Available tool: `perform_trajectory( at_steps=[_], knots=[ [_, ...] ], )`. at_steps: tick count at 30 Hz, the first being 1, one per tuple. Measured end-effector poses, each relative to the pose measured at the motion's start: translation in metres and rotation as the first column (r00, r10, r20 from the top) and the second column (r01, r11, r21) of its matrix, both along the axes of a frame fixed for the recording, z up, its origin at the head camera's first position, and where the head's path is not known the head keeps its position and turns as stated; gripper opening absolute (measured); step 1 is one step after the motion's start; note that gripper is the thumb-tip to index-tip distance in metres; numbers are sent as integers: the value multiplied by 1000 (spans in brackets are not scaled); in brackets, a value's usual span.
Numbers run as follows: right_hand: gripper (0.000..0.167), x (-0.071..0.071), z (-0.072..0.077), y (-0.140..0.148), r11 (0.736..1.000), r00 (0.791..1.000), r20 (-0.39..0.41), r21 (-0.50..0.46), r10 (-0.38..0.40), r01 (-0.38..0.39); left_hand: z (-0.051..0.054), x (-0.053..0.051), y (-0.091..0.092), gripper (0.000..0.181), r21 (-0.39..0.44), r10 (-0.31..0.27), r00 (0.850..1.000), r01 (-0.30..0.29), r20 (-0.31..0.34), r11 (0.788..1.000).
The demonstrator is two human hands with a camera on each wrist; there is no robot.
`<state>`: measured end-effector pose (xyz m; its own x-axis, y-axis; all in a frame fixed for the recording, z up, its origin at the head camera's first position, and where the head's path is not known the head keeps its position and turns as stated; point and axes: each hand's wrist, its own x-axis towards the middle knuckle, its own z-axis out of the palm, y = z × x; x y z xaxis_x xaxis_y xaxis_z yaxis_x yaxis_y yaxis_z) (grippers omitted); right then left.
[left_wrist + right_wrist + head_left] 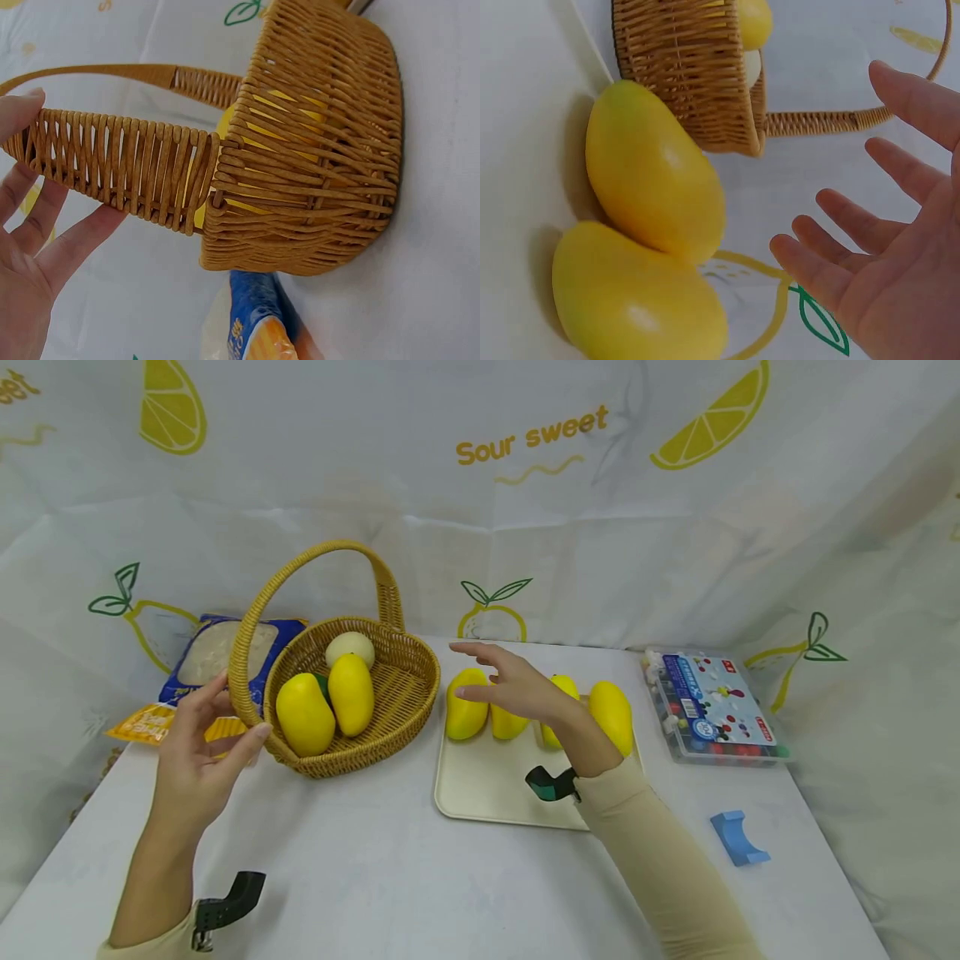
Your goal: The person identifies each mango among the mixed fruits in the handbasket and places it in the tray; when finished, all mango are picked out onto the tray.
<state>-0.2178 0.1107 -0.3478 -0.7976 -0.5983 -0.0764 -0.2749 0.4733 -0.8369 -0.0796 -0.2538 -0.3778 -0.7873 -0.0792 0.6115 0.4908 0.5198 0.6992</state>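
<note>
My left hand (pixel 197 752) holds the side of a wicker basket's handle (pixel 112 165), thumb on one face and fingers on the other. The basket (pixel 401 727) stands upright at left, with two yellow mangoes (pixel 305 714), a pale round fruit (pixel 350 649) and a mostly hidden green thing inside. My right hand (pixel 517 685) hovers over a cream tray (pixel 487 789), fingers spread and holding nothing. Several mangoes lie along the tray's back; in the right wrist view, two mangoes (pixel 652 172) lie beside the palm, apart from the fingers. The right hand partly hides the mangoes in the head view.
Behind the basket lies a blue bag (pixel 281 631), with an orange packet (pixel 146 724) in front of it. A clear plastic case of small coloured parts (pixel 720 706) stands at right. Nearer the right edge sits a blue curved piece (pixel 737 837). A printed white curtain hangs behind.
</note>
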Motion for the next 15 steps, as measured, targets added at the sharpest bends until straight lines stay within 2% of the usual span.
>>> perform_trajectory(
  at_steps=[9,15],
  knots=[
    [63,4,-3,-39,995,996,14,-55,87,-86,0,0,1,77,4,7,1000,-7,2,1000],
    [62,3,1,-66,988,989,-19,-51,144,-145,-1,0,1,79,27,7,1000,-7,12,1000]
  ],
)
